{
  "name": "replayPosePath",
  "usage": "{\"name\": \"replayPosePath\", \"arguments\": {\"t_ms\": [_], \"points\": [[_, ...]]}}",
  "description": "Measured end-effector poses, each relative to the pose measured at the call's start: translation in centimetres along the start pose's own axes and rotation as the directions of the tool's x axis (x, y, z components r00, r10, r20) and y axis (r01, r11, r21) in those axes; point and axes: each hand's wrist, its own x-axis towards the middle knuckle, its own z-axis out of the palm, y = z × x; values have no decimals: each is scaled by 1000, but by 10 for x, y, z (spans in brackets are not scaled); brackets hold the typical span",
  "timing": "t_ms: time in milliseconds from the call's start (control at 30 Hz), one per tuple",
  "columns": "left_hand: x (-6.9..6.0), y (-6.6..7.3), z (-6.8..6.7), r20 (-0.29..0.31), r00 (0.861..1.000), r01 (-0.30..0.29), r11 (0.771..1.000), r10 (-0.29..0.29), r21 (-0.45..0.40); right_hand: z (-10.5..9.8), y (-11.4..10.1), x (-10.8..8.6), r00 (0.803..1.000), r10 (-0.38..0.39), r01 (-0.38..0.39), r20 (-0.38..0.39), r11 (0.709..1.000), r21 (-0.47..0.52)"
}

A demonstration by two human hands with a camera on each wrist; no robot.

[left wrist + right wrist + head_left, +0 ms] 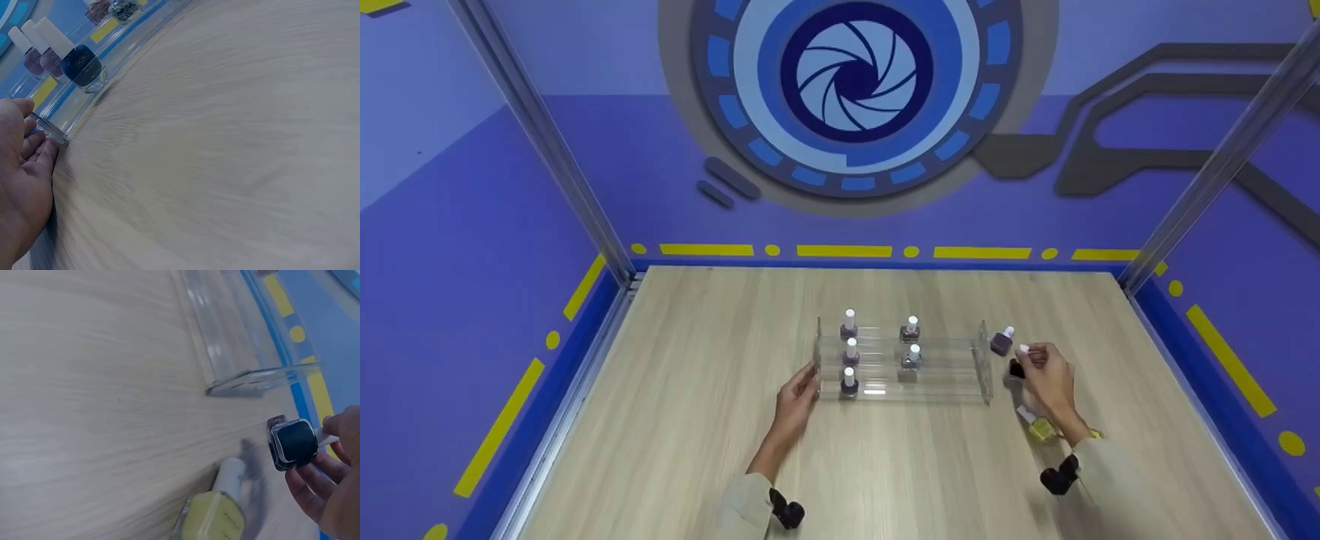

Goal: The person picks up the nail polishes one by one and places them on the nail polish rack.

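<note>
A clear acrylic tiered rack (pixel 945 391) stands on the table, with white-capped nail polish bottles on its steps. My left hand (pixel 796 397) holds the rack's left end panel between thumb and fingers, seen close in the left wrist view. On the front step at that end stands a dark blue bottle (pixel 82 67). Just past the rack's right end, my right hand (pixel 1050 379) pinches a dark nail polish bottle (pixel 297 441) by its white cap, with the bottle tilted and seemingly off the table. A dark purple bottle (pixel 1002 343) is beside it, farther back.
A yellow nail polish bottle (pixel 1042 429) lies on the table near my right wrist, partly in front of another yellow item. Two glittery bottles (pixel 911 356) stand at the rack's middle right. Blue-purple panels (pixel 585 187) and metal posts border the wooden table (pixel 697 337).
</note>
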Motion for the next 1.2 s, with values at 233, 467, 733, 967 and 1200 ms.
{"name": "replayPosePath", "arguments": {"t_ms": [233,467,733,967,1200], "points": [[-1,1,-2,-3,1000,-5,1000,5,-4,-4,-29,3,992,-78,85,-102,994,68],[-3,0,-2,-21,999,-23,999,24,26,-2,-56,-6,987,-145,156,-70,971,182],[-5,-2,-2,-39,999,-32,999,33,25,10,-81,-19,975,-223,209,21,939,272],[-5,-2,-1,-15,1000,-16,1000,16,-7,27,-95,-34,964,-235,185,122,928,324],[-4,-2,1,-4,1000,-14,999,14,-36,47,-96,-46,954,-225,148,199,929,340]]}}
